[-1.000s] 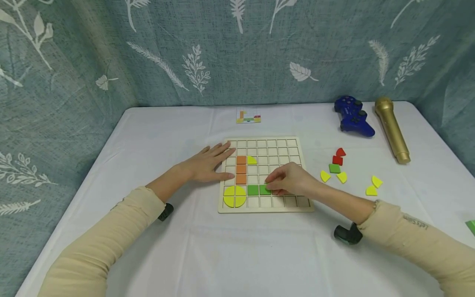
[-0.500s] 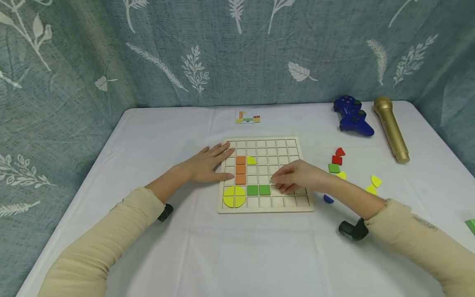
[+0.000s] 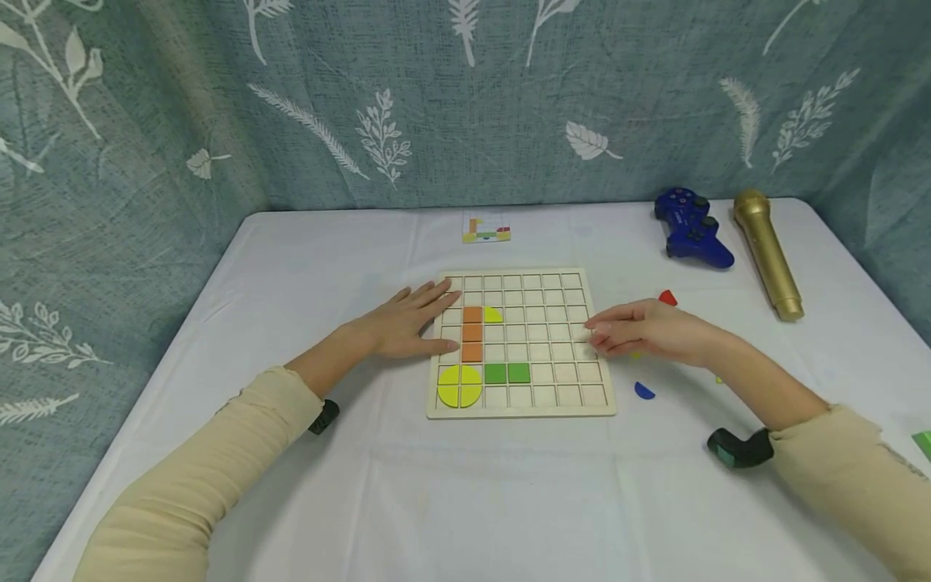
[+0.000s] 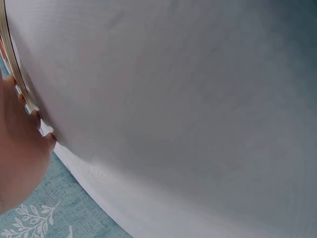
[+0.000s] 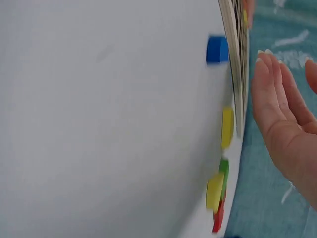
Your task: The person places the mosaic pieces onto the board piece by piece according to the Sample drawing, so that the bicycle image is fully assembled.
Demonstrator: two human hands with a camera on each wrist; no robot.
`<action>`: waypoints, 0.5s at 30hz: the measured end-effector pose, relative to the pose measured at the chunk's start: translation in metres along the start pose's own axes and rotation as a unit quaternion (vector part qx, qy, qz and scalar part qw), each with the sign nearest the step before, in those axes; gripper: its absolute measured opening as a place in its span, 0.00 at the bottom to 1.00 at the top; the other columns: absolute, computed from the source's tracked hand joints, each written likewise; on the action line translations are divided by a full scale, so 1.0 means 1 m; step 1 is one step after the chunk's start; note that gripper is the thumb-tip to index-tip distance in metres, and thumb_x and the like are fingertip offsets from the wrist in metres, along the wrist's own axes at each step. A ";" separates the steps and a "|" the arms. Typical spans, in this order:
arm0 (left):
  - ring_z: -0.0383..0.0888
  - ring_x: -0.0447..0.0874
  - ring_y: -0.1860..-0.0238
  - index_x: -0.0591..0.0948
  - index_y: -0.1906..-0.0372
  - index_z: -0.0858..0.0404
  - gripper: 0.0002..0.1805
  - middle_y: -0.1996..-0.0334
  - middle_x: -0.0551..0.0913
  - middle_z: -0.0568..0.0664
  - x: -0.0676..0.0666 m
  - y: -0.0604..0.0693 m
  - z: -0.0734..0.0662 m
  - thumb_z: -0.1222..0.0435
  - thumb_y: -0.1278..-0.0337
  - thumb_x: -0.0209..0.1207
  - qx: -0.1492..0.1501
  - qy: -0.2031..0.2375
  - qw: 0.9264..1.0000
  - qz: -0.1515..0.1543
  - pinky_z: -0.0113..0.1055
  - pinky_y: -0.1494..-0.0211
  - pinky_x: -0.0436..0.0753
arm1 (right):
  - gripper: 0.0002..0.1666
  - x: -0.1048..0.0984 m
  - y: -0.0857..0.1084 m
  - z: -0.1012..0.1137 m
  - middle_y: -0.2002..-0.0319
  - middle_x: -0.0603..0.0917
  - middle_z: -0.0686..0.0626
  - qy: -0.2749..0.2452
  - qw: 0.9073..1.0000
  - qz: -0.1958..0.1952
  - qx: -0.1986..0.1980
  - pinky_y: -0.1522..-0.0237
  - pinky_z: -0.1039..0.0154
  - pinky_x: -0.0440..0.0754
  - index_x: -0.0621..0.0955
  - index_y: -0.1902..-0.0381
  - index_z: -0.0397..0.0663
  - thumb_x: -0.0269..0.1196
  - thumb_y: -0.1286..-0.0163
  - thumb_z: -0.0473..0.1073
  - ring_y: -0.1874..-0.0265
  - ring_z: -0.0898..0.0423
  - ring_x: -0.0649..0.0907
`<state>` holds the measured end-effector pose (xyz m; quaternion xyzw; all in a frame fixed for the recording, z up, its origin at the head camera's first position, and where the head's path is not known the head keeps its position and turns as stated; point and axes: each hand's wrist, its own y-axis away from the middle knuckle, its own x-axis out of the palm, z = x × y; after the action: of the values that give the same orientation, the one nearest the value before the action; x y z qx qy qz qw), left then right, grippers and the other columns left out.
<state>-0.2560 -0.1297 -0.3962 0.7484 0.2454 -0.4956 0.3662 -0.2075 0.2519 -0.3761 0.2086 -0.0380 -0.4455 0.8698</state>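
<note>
Rests left grip (image 3: pixel 406 323) on the left edge of the board (image 3: pixel 520 412), fingers straight and fanned apart, thumb lower down by the same edge. Holds right grip (image 3: pixel 647 331) at the board's right edge, fingers extended, with one digit well apart from the rest in the right wrist view; cannot tell from above whether any fingertip touches. Has the board flat on the worktop (image 3: pixel 465 501), between both hands. On its grid, has three orange squares (image 3: pixel 473 332) in a column, with a yellow quarter (image 3: pixel 493 315) just right of the top one. Below, has a yellow disc (image 3: pixel 449 386) made of four quarters, and two green squares (image 3: pixel 495 373) in a row just right of it. Off the board's lower right, has a blue half-disc (image 3: pixel 644 391); farther back, a red piece (image 3: pixel 667 297) partly hidden behind the right grip. Near the right wrist, has small pieces (image 5: pixel 214 192) in yellow, green and red, somewhat blurred. Beyond the board, has a card (image 3: pixel 486 229); at back right, a blue controller (image 3: pixel 691 229) beside a gold mic (image 3: pixel 768 257).
</note>
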 end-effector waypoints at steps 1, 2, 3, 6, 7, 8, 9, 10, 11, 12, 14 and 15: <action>0.47 0.30 0.26 0.41 0.23 0.49 0.49 0.24 0.34 0.46 0.000 0.000 0.000 0.31 0.42 0.42 -0.001 -0.001 1.000 0.000 0.49 0.27 0.36 | 0.32 -0.004 0.004 -0.001 0.45 0.77 0.37 0.004 1.000 -0.011 -0.001 0.45 0.60 0.76 0.66 0.34 0.27 0.58 0.28 0.43 0.47 0.53 0.79; 0.47 0.30 0.26 0.41 0.23 0.49 0.49 0.24 0.34 0.45 0.000 0.000 0.000 0.31 0.42 0.42 0.000 -0.002 1.000 0.000 0.48 0.27 0.36 | 0.33 -0.009 0.007 -0.002 0.44 0.77 0.37 0.008 1.000 -0.022 -0.004 0.45 0.60 0.76 0.65 0.34 0.27 0.58 0.28 0.44 0.48 0.54 0.80; 0.47 0.30 0.26 0.41 0.23 0.49 0.49 0.24 0.34 0.45 0.000 -0.001 0.001 0.30 0.42 0.42 0.000 -0.003 1.000 0.000 0.48 0.27 0.35 | 0.33 -0.013 0.011 -0.003 0.44 0.76 0.36 0.014 0.999 -0.032 -0.007 0.45 0.61 0.76 0.64 0.34 0.27 0.58 0.28 0.45 0.48 0.55 0.80; 0.47 0.29 0.26 0.41 0.23 0.49 0.49 0.24 0.34 0.45 0.001 -0.001 0.001 0.30 0.42 0.41 0.001 -0.004 1.000 -0.001 0.48 0.27 0.35 | 0.35 -0.026 0.021 -0.008 0.43 0.75 0.35 0.019 0.998 -0.061 -0.014 0.46 0.63 0.77 0.63 0.33 0.27 0.57 0.27 0.46 0.50 0.57 0.80; 0.46 0.29 0.26 0.41 0.23 0.48 0.49 0.25 0.33 0.45 0.001 -0.002 0.002 0.30 0.42 0.41 0.001 -0.006 1.000 0.000 0.47 0.27 0.35 | 0.34 -0.030 0.024 -0.009 0.42 0.74 0.35 0.021 0.997 -0.070 -0.015 0.47 0.64 0.77 0.62 0.33 0.26 0.56 0.26 0.46 0.51 0.58 0.81; 0.46 0.29 0.26 0.41 0.23 0.48 0.49 0.25 0.33 0.45 0.001 -0.002 0.002 0.30 0.42 0.41 0.002 -0.006 1.000 0.000 0.48 0.27 0.35 | 0.35 -0.034 0.026 -0.011 0.42 0.74 0.36 0.020 0.997 -0.077 -0.016 0.47 0.64 0.77 0.62 0.33 0.26 0.56 0.26 0.46 0.51 0.59 0.81; 0.46 0.29 0.26 0.41 0.23 0.48 0.49 0.25 0.33 0.45 0.002 -0.002 0.002 0.29 0.42 0.41 0.002 -0.007 1.000 0.000 0.48 0.27 0.35 | 0.35 -0.037 0.029 -0.013 0.42 0.75 0.36 0.020 0.996 -0.085 -0.016 0.47 0.65 0.77 0.61 0.33 0.25 0.55 0.26 0.46 0.52 0.61 0.81; 0.46 0.29 0.26 0.40 0.23 0.48 0.49 0.25 0.33 0.45 0.002 -0.002 0.002 0.29 0.42 0.41 0.003 -0.007 1.000 0.000 0.48 0.27 0.35 | 0.35 -0.041 0.031 -0.014 0.42 0.75 0.37 0.016 0.996 -0.092 -0.015 0.47 0.65 0.77 0.61 0.33 0.25 0.54 0.25 0.46 0.52 0.61 0.81; 0.46 0.29 0.26 0.40 0.23 0.48 0.49 0.25 0.33 0.45 0.002 -0.002 0.003 0.30 0.42 0.40 0.003 -0.007 1.000 0.000 0.48 0.27 0.35 | 0.35 -0.044 0.033 -0.016 0.43 0.76 0.39 0.013 0.995 -0.099 -0.014 0.47 0.66 0.77 0.60 0.33 0.25 0.54 0.25 0.46 0.52 0.62 0.81; 0.46 0.29 0.26 0.40 0.23 0.48 0.49 0.25 0.33 0.45 0.002 -0.002 0.003 0.29 0.42 0.40 0.003 -0.008 1.000 0.001 0.48 0.27 0.35 | 0.35 -0.047 0.035 -0.017 0.44 0.77 0.41 0.010 0.994 -0.106 -0.013 0.48 0.66 0.77 0.60 0.33 0.24 0.55 0.25 0.46 0.52 0.62 0.81; 0.46 0.29 0.26 0.41 0.23 0.49 0.49 0.25 0.33 0.45 0.001 -0.002 0.003 0.30 0.42 0.41 0.004 -0.006 1.000 0.001 0.48 0.27 0.36 | 0.37 -0.052 0.039 -0.019 0.49 0.80 0.46 0.005 0.993 -0.120 -0.008 0.48 0.66 0.77 0.59 0.33 0.24 0.55 0.26 0.47 0.54 0.62 0.82; 0.46 0.29 0.26 0.41 0.23 0.49 0.50 0.25 0.33 0.45 0.001 -0.002 0.002 0.30 0.42 0.41 0.003 -0.006 1.000 0.001 0.49 0.27 0.36 | 0.37 -0.054 0.040 -0.020 0.50 0.81 0.48 0.003 0.992 -0.124 -0.008 0.48 0.66 0.77 0.59 0.33 0.23 0.55 0.26 0.47 0.54 0.63 0.82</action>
<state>-0.2582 -0.1307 -0.3981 0.7470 0.2409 -0.5003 0.3657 -0.2044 0.3224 -0.3721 0.2066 -0.0055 -0.5498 0.8093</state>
